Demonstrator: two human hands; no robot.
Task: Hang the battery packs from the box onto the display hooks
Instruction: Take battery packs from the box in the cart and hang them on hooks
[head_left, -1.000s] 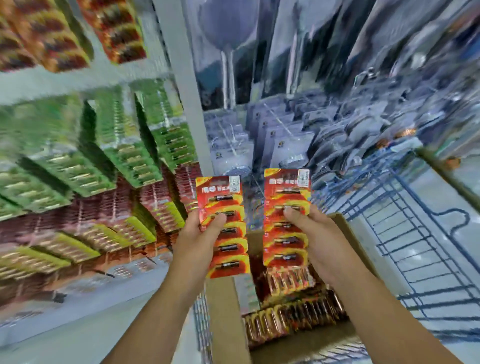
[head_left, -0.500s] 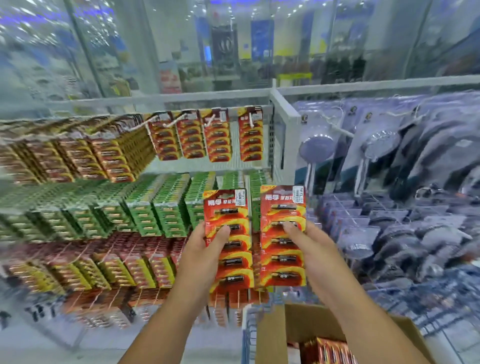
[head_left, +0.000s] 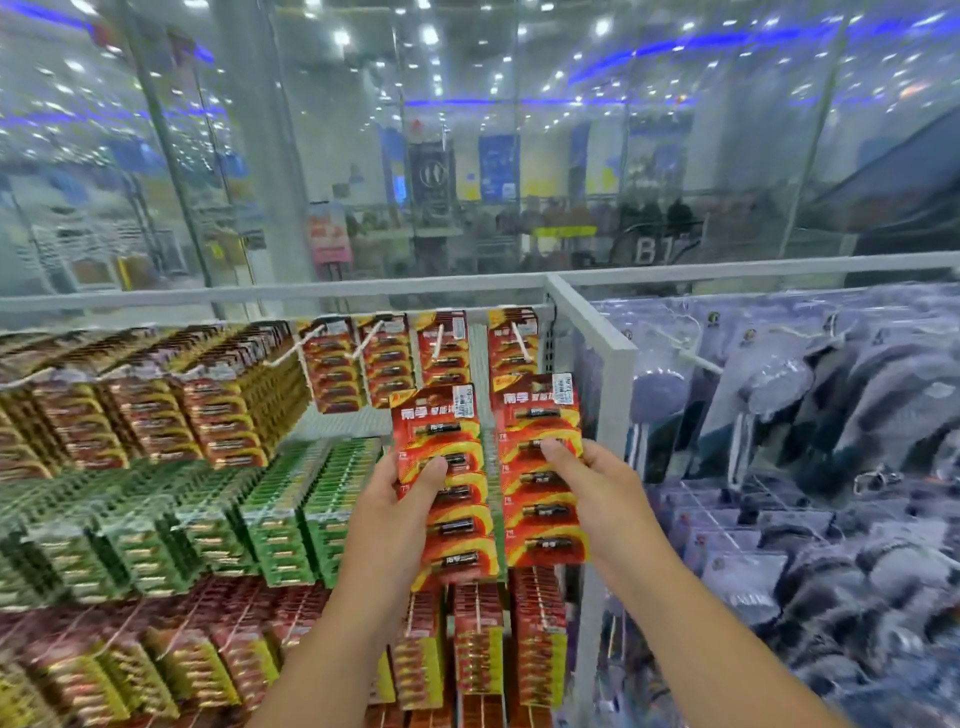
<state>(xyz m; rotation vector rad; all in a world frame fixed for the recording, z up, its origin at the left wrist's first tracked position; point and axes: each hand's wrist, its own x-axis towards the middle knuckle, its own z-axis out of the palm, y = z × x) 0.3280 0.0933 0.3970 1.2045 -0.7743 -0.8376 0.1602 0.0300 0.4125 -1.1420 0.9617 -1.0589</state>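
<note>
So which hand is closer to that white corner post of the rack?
Right. The right hand is just left of the white corner post; the left hand sits farther left, beyond both held packs.

— Glossy printed card under clear plastic blisters on the two battery packs (head_left: 444, 483) (head_left: 543, 470)?
— Yes, shiny, catching the light. Bare skin on the left hand (head_left: 402, 512) and right hand (head_left: 597, 491) gripping them.
— Above the packs?
— White hooks (head_left: 521, 347), thin, smooth. Matt white painted frame (head_left: 592, 325), apparently metal.
— Right of the frame?
— Crinkly clear plastic bags (head_left: 779, 395), glossy.
</note>
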